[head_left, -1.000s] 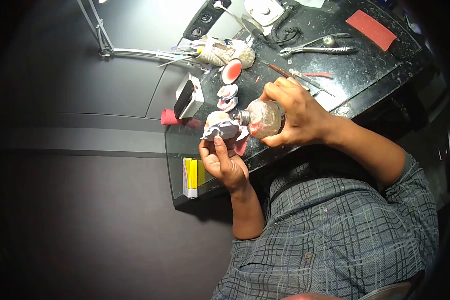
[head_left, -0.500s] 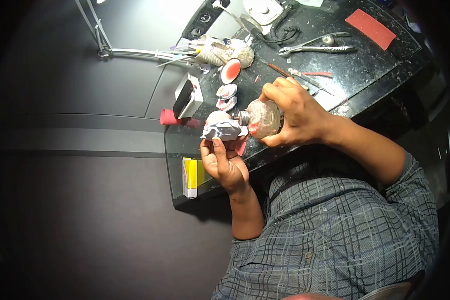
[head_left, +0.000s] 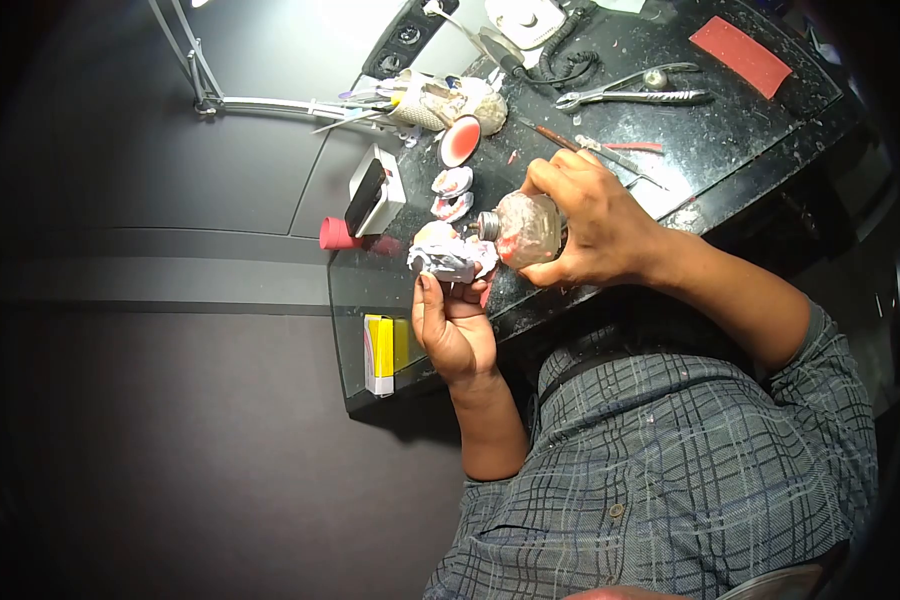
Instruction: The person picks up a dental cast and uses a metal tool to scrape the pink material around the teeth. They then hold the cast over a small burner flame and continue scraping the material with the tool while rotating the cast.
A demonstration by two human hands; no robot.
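My left hand (head_left: 455,325) pinches a grey-white dental cast (head_left: 445,262) between thumb and fingers, raised over the bench's near edge. In my right hand (head_left: 595,220) is a glass spirit lamp (head_left: 528,230) with red smears on its side. It is tipped sideways, its metal neck (head_left: 488,226) pointing left, right beside the cast's upper edge. Fingers and thumb wrap the lamp's body from the right. Just beyond the cast, a pair of small dental models (head_left: 453,194) with red-pink wax rests on the black bench.
A round dish of red wax (head_left: 460,142) stands near a tool holder (head_left: 425,105). Pliers (head_left: 630,97), a wax knife (head_left: 625,162) and a red wax sheet (head_left: 740,57) lie farther right. At left are a black-and-white box (head_left: 378,190), a pink cup (head_left: 338,233) and a yellow box (head_left: 380,355).
My left hand has turned the cast slightly and shifted its thumb along it. The spirit lamp in my right hand stays almost where it was.
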